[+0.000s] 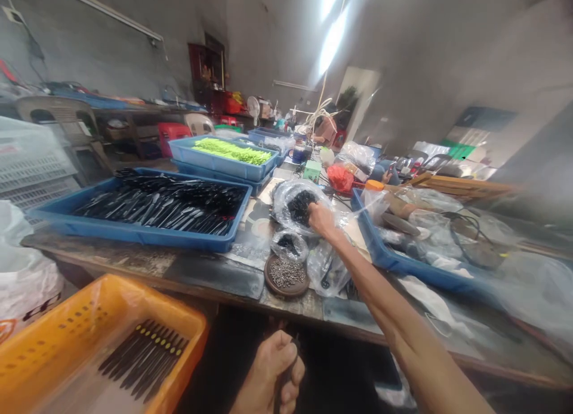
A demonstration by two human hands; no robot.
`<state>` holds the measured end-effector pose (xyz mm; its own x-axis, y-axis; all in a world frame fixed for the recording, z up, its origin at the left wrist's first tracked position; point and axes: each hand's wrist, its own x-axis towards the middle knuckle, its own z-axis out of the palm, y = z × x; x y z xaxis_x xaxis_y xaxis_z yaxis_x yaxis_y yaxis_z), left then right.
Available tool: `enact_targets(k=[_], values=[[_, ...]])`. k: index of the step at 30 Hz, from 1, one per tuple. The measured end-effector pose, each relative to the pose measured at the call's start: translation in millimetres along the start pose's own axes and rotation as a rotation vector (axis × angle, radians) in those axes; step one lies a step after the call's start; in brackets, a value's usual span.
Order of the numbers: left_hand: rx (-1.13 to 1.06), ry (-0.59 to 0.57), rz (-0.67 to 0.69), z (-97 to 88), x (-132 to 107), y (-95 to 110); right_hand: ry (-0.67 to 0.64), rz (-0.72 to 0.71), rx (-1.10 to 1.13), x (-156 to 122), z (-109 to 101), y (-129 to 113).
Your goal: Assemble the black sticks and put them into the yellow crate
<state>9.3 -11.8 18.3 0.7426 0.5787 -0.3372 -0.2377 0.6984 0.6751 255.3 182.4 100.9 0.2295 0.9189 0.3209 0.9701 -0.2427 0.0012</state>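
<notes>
My right hand (321, 218) reaches across the worn table (215, 271) and rests at the mouth of a clear plastic bag (280, 208) holding small black parts. Its fingertips are hidden at the bag. Just nearer sit a smaller clear bag (289, 245) of black parts and a round dark dish (286, 275) heaped with small metal screws. At the bottom of the view, below the table edge, my left hand (268, 372) grips a long black piece (281, 378). Similar black pieces lie in an orange plastic basket (134, 297) to its left.
A blue tray (134, 235) of long black pieces stands left of the bags, and a blue tray (215, 166) of green pieces lies behind it. A blue tray (380, 253) to the right holds plastic bags and cable. White crates (31, 163) stand far left.
</notes>
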Motion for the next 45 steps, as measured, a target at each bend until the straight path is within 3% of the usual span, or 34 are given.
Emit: enact_targets(k=[6, 11, 16, 22, 28, 30, 33, 39, 45], values=[[-0.054, -0.029, -0.005, -10.3, -3, 7, -0.122, -0.146, -0.146, 16, 14, -5], [-0.067, -0.025, 0.013, -16.2, -4, 8, -0.14, -0.178, -0.171, 18, 20, -9], [-0.046, -0.021, 0.056, -17.3, -5, 8, -0.032, -0.066, -0.065, 19, 17, -14], [-0.046, -0.009, 0.073, -15.9, -6, 9, 0.163, 0.109, 0.223, 8, -1, -11], [0.028, 0.086, 0.129, -6.4, -11, 17, 0.199, 0.119, 0.637, -53, -30, -11], [0.06, 0.139, 0.154, -1.0, -12, 20, 0.159, 0.119, 1.075, -85, -40, -14], [0.105, 0.177, 0.195, 6.4, -14, 23, 0.05, 0.141, 1.367, -135, -48, -19], [0.161, 0.174, 0.26, 17.5, -16, 23, -0.101, 0.256, 1.524, -209, -38, -30], [0.173, 0.175, 0.218, 23.6, -11, 18, -0.199, 0.303, 1.609, -238, -28, -31]])
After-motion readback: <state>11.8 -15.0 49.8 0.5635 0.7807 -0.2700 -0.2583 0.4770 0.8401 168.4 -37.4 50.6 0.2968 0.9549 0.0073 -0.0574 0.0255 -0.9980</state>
